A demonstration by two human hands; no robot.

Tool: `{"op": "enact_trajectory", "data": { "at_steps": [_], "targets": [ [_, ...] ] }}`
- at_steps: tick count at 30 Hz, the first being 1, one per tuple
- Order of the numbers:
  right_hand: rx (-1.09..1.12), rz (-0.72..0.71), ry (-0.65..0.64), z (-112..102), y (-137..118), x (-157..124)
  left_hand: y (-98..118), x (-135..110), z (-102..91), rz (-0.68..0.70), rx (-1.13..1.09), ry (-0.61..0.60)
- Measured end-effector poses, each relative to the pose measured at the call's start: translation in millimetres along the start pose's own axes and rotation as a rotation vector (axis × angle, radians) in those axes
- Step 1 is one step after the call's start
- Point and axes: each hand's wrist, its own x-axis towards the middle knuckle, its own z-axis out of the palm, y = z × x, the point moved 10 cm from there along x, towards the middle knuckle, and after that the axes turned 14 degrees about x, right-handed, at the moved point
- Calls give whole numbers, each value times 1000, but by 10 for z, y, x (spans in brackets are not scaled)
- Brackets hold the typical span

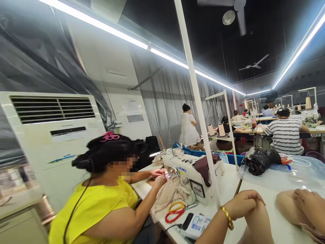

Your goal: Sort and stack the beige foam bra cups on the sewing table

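Note:
My left hand (243, 202), with a gold bracelet on the wrist, rests at the bottom right on the white table (228, 183). Its fingers curl down over a beige rounded shape (256, 225) that I cannot identify. My right hand (308, 203) lies further right with its fingers together, draped over a second beige rounded piece (285, 206). A strip of beige fabric (313, 234) shows at the lower right corner, under that hand.
A person in a yellow top (96, 210) sews beige cloth (170, 195) at a white Juki machine (189, 171) on the left. Red and yellow scissors (175, 211) lie beside a white box (196, 225). A white pole (200, 112) rises in front. A black bag (261, 160) and clear plastic (302, 169) lie beyond. Other workers sit further back.

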Motion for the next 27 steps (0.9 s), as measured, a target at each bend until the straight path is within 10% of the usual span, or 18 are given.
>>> {"op": "enact_trajectory", "data": {
  "at_steps": [6, 15, 27],
  "targets": [
    [-76, -52, 80, -218, -302, 13, -97, -54, 403, 45, 63, -36],
    [-102, 161, -51, -53, -162, 132, -65, -261, 220, 89, 139, 192],
    [359, 221, 33, 32, -211, 286, -273, -388, 655, 81, 230, -36]
  ]
}}
